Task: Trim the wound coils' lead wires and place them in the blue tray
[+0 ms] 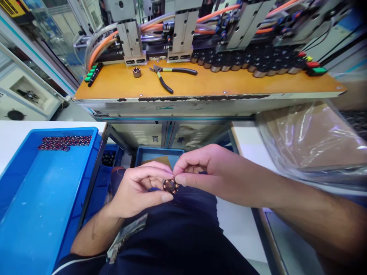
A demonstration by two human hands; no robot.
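Observation:
Above my lap, my left hand (140, 187) grips a small motor core (170, 186) between thumb and fingers. The core is round and dark, with copper-coloured bits around its face, which is turned towards me. My right hand (206, 170) is closed in a pinch at the core's upper right edge, thumb and forefinger together. Whatever lies between those fingertips is too small to make out. On the bench ahead stands a similar single core (137, 72), beside cutting pliers (169, 74) with black and yellow handles.
To the left, a blue tray (43, 183) holds rows of small cores (64, 142). Many black-topped metal cylinders (260, 63) line the bench (200, 86) under the machine. A plastic-wrapped cardboard stack (315, 137) lies right; a marker pen (95, 74) lies at the bench's left end.

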